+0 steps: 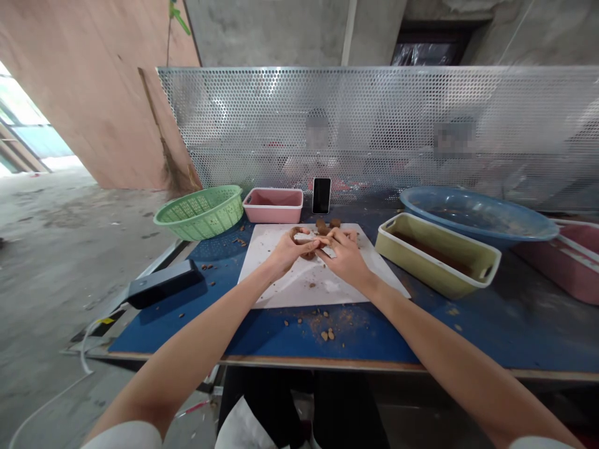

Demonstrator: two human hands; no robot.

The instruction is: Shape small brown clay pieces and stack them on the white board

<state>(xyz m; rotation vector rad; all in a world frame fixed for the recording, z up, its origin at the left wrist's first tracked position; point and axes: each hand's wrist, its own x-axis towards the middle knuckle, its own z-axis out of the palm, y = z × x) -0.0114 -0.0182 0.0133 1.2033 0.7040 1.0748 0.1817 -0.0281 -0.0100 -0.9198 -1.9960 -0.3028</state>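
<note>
Over the white board [276, 288], my left hand [289, 251] and my right hand [345, 254] meet with their fingertips together. Thumbs and fingers of both are closed around a small brown clay-like piece [309, 255], mostly hidden by the fingers. Just beyond the hands, brown lumps [322, 224] of the same colour lie at the board's far edge. Crumbs and small brown bits [312, 285] are scattered on the board between my forearms.
Behind the board stand a phone [321, 196], a pink bin [274, 214] and a green basket [201, 218]. To the right are an olive bin [421, 265] and a blue basin [477, 209]. A black box [163, 284] sits left. A perforated metal screen [365, 125] closes the back.
</note>
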